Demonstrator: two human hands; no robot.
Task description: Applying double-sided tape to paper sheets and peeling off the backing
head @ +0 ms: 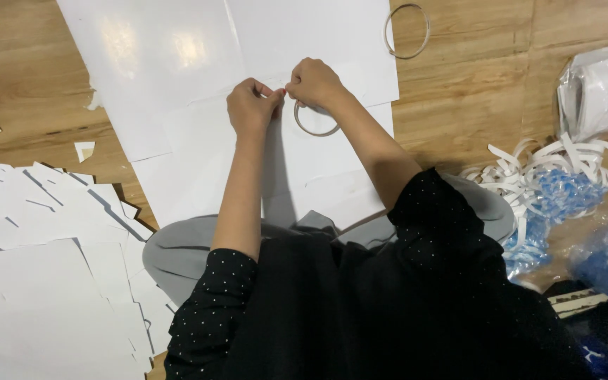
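Observation:
My left hand (250, 105) and my right hand (314, 82) meet over a large flat white sheet (170, 63) spread on the wooden floor. A thin roll of tape (316, 124) hangs under my right hand, which grips its upper edge. The fingertips of my left hand pinch something small at the point where both hands touch, apparently the tape's end; it is too small to make out. Both forearms reach forward from black dotted sleeves.
A second thin ring (407, 31) lies on the floor at the upper right. A stack of white cut sheets (43, 267) covers the left. White peeled strips (550, 169) and blue plastic bags (599, 260) pile up at the right. My grey-clad knees (177, 253) sit below the sheet.

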